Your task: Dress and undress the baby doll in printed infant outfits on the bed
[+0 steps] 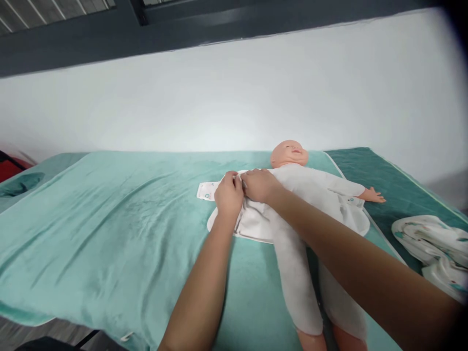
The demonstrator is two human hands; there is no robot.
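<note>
A baby doll lies on its back on a teal towel, head toward the wall, dressed in a white garment. My left hand and my right hand meet at the doll's left-hand side, over its sleeve. Both hands have their fingers curled and pinched on the white cloth there. The sleeve end pokes out to the left of my left hand. The doll's other arm stretches out to the right, and its white legs run toward me.
A crumpled white patterned cloth lies at the right on a darker green cover. A white wall rises behind the table. The table's near edge drops off at lower left. Something red shows at far left.
</note>
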